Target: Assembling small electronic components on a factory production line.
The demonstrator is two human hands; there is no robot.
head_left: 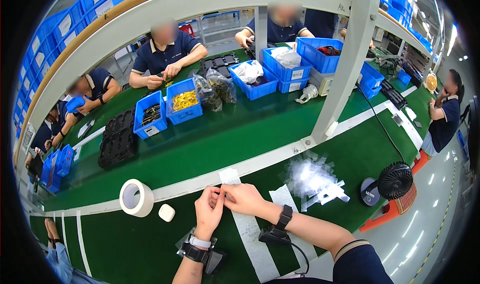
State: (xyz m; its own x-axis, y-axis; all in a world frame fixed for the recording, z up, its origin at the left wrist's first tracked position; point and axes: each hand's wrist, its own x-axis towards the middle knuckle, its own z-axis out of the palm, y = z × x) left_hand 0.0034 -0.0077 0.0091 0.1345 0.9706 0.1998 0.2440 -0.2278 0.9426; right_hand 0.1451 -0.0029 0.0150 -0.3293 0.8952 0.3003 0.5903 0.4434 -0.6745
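Note:
My left hand (209, 211) and my right hand (243, 198) meet above the green bench, thumbs and forefingers pinched together. Whatever lies between the fingertips is too small or hidden to make out. Beneath them a strip of white paper tape (252, 244) runs down the bench, with a second white strip (286, 200) beside it. To the right of my right hand lies a loose pile of clear, shiny film pieces (309, 176). A roll of white tape (136, 198) and a small white rounded case (166, 212) sit left of my left hand.
A small black fan (395, 180) stands at the right edge. Across a white metal rail (175, 188) are black trays (118, 136), a blue bin of yellow parts (183, 102) and a blue bin of dark parts (150, 115). A post (345, 69) rises ahead; co-workers sit opposite.

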